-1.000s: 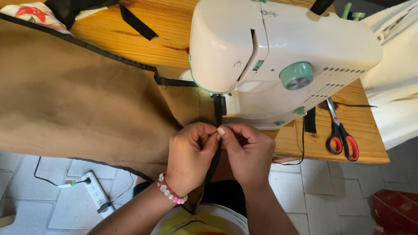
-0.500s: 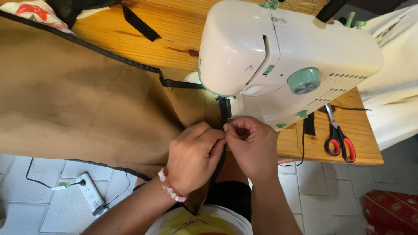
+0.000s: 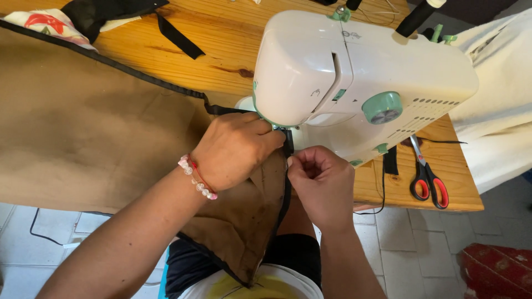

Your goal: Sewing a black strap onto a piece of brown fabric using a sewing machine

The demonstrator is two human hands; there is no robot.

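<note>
A white sewing machine [image 3: 354, 83] with pale green knobs stands on a wooden table [image 3: 221, 50]. A large brown fabric [image 3: 94, 133] edged with black trim [image 3: 285, 196] spreads across the table and hangs over my lap. My left hand [image 3: 235, 149], with a beaded bracelet on the wrist, presses the fabric at the machine's needle area. My right hand [image 3: 321, 182] pinches the black trim just in front of the needle. The needle itself is hidden behind my fingers.
Red-handled scissors [image 3: 426, 180] lie on the table's right part beside the machine. A black strap [image 3: 177, 36] and patterned cloth [image 3: 41, 22] lie at the far left. Cream fabric [image 3: 499, 122] hangs at the right. Tiled floor with a cable [image 3: 41, 232] lies below.
Both hands have moved up from the table's edge toward the needle, carrying the trimmed fabric edge under the machine head. The view has shifted closer.
</note>
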